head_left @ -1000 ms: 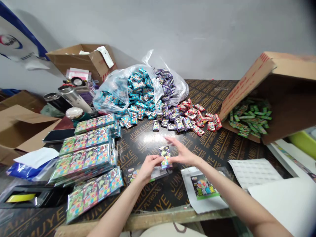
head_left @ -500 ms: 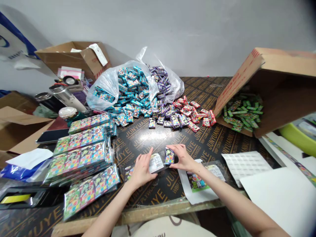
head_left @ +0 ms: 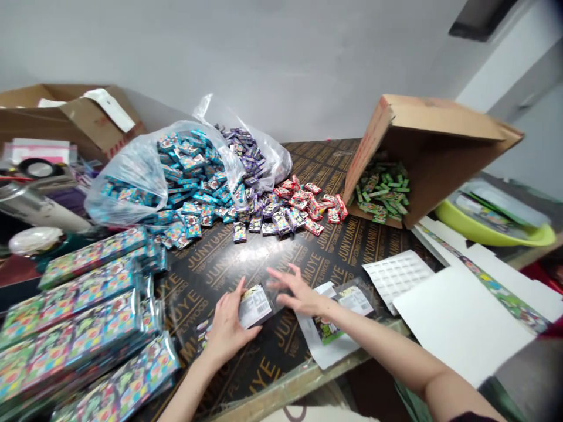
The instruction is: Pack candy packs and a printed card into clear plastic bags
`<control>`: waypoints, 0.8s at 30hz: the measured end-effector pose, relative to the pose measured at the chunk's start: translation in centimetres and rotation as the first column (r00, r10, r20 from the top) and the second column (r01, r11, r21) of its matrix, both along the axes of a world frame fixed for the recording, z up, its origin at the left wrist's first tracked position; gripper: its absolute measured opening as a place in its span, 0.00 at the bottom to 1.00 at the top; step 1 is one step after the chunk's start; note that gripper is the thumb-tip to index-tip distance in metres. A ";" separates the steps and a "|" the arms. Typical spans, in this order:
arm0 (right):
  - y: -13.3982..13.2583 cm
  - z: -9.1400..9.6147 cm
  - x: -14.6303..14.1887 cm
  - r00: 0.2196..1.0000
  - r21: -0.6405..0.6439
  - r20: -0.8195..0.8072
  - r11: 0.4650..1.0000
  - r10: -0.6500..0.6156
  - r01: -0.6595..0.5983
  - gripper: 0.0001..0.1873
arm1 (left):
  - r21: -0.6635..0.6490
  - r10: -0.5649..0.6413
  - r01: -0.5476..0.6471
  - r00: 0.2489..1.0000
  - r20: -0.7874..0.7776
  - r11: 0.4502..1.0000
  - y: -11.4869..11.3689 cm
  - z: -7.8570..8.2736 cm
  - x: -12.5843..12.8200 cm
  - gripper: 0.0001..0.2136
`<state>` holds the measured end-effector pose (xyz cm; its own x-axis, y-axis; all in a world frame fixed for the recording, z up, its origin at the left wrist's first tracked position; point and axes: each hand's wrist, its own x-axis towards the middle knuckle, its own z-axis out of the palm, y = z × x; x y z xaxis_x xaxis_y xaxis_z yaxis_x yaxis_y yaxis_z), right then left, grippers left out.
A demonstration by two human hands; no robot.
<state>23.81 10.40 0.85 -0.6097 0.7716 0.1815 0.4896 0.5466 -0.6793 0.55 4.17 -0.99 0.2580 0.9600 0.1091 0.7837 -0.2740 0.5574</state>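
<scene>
head-worn | forward and down | close above plywood tabletop [head_left: 259,258] | edges look soft

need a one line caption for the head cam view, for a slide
Left hand holds a barcode-labelled clear packet over black plywood, right hand open beside it

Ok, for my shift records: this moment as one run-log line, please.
left hand: holds barcode-labelled clear packet | right hand: open, beside packet | nearby: stacked printed packs, black plywood tabletop

Plywood tabletop [head_left: 246,264] runs up to loose packets [head_left: 264,227].
</scene>
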 end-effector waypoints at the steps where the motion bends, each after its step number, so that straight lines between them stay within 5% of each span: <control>1: 1.6 -0.1 0.7 0.991 0.051 0.014 0.990 -0.130 0.130 0.31 | -0.008 -0.007 0.007 1.000 -0.014 1.000 -0.1 -0.1 0.0 0.46; 2: 3.6 -0.4 1.8 0.947 0.119 0.010 0.940 -0.322 0.318 0.31 | -0.014 -0.011 0.011 0.999 -0.030 1.000 -0.2 -0.3 0.0 0.46; 4: 7.7 -0.9 4.4 0.759 0.193 0.039 0.750 -0.650 0.632 0.35 | -0.031 -0.027 0.025 0.997 -0.070 0.999 -0.5 -0.6 -0.1 0.45; 6: 10.8 -1.2 7.0 0.688 0.150 0.094 0.694 -0.719 0.704 0.35 | -0.061 -0.039 0.032 0.994 -0.105 0.998 -0.7 -0.9 -0.4 0.43; 10: 11.0 -0.1 9.0 0.794 0.090 0.027 0.792 -0.608 0.603 0.32 | -0.146 0.091 -0.081 0.994 0.062 0.986 -0.2 -0.2 -0.5 0.36; 13: 6.9 2.6 7.2 0.983 -0.095 -0.076 0.982 -0.170 0.163 0.36 | -0.365 0.308 -0.147 0.847 0.433 0.919 0.6 1.7 0.9 0.29; 15: 3.8 4.5 5.5 0.972 -0.273 -0.116 0.934 0.206 -0.230 0.36 | -0.560 0.353 0.053 0.727 0.590 0.827 1.0 2.9 2.4 0.24; 17: 1.4 5.7 4.0 0.916 -0.341 -0.149 0.850 0.373 -0.402 0.34 | -0.651 0.326 0.277 0.689 0.647 0.707 1.0 3.7 3.8 0.20; 19: -0.2 5.9 2.9 0.936 -0.277 -0.149 0.896 0.318 -0.348 0.35 | -0.672 0.359 0.324 0.650 0.669 0.665 0.8 4.0 4.9 0.16; 21: -1.2 5.2 1.9 0.980 -0.137 -0.126 0.975 0.156 -0.173 0.42 | -0.672 0.445 0.251 0.583 0.679 0.696 0.5 3.9 5.5 0.15; 24: -2.1 4.0 0.4 0.996 0.023 -0.085 0.999 0.026 -0.024 0.50 | -0.653 0.472 0.203 0.541 0.696 0.730 0.1 3.6 5.3 0.15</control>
<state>24.26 8.27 4.82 -0.6100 0.7517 0.2506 0.4162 0.5731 -0.7059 5.89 4.30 2.56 0.2457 0.8762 -0.4146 -0.0871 0.4459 0.8908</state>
